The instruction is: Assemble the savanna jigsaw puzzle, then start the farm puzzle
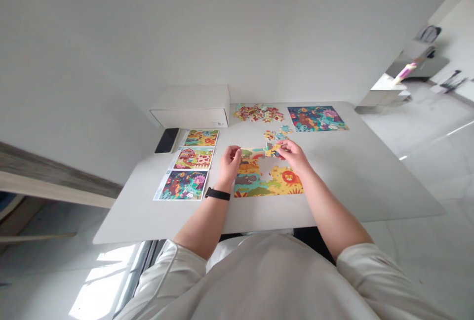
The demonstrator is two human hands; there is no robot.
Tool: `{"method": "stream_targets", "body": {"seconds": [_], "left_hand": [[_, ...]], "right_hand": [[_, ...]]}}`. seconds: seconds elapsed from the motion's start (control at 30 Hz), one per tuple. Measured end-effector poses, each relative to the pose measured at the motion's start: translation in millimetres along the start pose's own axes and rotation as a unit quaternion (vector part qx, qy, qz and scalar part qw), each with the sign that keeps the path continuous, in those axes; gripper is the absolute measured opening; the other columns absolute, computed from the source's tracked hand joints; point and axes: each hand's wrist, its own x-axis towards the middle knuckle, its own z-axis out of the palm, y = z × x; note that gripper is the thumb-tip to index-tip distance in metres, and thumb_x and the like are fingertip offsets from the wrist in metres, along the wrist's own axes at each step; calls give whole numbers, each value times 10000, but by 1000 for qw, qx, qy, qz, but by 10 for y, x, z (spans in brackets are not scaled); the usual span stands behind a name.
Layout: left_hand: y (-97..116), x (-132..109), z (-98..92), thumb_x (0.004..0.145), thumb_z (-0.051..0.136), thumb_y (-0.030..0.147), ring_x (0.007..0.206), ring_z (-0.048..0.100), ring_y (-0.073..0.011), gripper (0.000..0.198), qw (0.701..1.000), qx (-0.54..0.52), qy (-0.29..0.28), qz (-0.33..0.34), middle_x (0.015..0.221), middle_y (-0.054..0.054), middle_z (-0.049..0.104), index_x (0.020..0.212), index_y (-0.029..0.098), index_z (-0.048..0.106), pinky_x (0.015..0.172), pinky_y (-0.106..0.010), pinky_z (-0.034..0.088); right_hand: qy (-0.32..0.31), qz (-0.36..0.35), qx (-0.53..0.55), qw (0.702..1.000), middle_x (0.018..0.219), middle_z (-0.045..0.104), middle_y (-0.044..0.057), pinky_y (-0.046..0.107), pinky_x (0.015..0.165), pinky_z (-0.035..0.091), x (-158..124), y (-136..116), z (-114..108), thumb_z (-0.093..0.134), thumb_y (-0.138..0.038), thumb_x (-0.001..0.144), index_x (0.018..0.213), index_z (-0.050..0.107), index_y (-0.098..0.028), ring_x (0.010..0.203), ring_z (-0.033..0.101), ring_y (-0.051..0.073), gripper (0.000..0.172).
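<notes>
A partly assembled jigsaw puzzle point(255, 189) lies before me, with a lion at its right, a hippo at its left and a gap in its upper middle. My right hand point(293, 154) pinches a puzzle piece point(273, 150) of yellow and blue over the puzzle's upper edge. At the upper left edge is my left hand point(230, 162), its fingers curled together; whatever they hold, if anything, is hidden. Just beyond the right hand lie several loose pieces point(284, 131), blue and yellow.
A heap of mixed pieces point(259, 112) lies by the wall, left of a finished dark puzzle point(317, 118). On the left are three picture cards point(184, 185), a phone point(167, 140) and a white box point(190, 107). The table point(351, 177) meets the wall behind.
</notes>
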Motion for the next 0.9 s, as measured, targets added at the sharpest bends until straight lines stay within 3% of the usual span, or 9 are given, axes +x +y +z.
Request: {"method": "stream_targets", "body": {"seconds": [0.1,0.17,0.33,0.47,0.73,0.9], "left_hand": [[117,-142,72,996,657,514,766,635,-164,302,999,-17,-35,18,878,-34,712,1041,218,696,703,-273,518],[178,-234,138,974,692,536,758,627,-157,335,998,-18,-58,21,892,-41,720,1058,212,703,689,-265,516],[233,-359,246,911,769,526,742,649,-146,400,993,5,-118,23,963,-58,746,1150,207,727,648,-254,515],[227,-372,247,890,785,531,667,628,-142,420,988,13,-152,-12,882,-42,743,1146,200,748,588,-256,495],[140,-292,222,776,860,658,636,651,-145,544,985,-100,-127,-64,750,0,684,1011,206,667,562,-252,486],[129,-297,206,785,835,721,653,705,-159,573,981,-97,-142,-87,770,-17,719,958,210,640,559,-250,514]], "right_hand": [[56,8,27,998,861,712,2,341,728,608,-179,114,-34,808,-650,765,1151,672,-259,784,722,209,566],[59,2,29,998,826,703,-8,339,745,604,-225,159,-8,818,-654,761,1154,673,-258,799,714,209,576],[-23,-18,7,1000,844,729,11,362,807,608,-273,144,146,811,-670,790,1106,688,-253,830,716,218,538],[-70,-35,-1,997,855,749,25,371,824,605,-311,116,227,799,-660,815,1098,702,-243,823,726,221,514],[-85,-20,-5,996,1032,791,69,408,887,631,-325,133,197,742,-658,870,1119,715,-271,1002,762,269,461],[-95,-12,-23,995,1003,800,69,428,906,624,-324,156,229,742,-681,857,997,690,-270,1003,774,284,437]]}}
